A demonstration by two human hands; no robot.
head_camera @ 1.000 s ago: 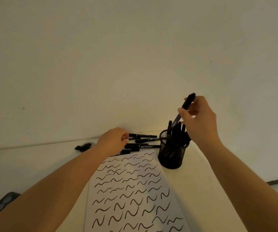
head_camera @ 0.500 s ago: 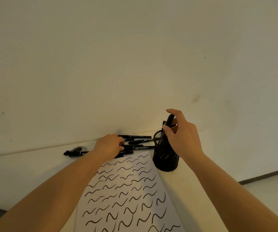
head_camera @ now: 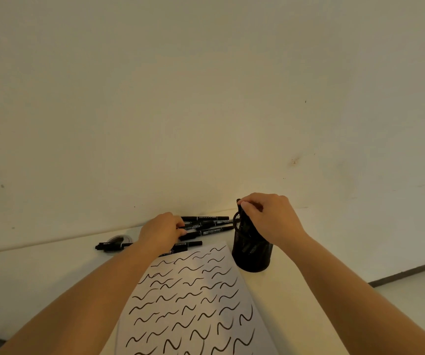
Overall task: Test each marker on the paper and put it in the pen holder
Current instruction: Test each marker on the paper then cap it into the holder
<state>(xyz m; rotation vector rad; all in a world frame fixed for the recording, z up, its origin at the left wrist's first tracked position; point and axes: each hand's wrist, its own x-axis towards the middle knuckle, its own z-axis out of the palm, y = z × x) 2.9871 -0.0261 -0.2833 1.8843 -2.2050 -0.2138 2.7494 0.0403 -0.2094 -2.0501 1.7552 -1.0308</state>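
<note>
Lowered since a moment ago, the right hand is pinching a marker and pushing it into the black mesh pen holder beside the paper. Fingers curled, the left hand is gripping one of the markers lying on the table.

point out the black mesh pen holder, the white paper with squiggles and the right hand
black mesh pen holder (head_camera: pixel 253 257), head view, on its front mesh wall
white paper with black squiggles (head_camera: pixel 193 303), head view, mid-sheet between marks
right hand (head_camera: pixel 270 216), head view, on the back of the hand
</note>
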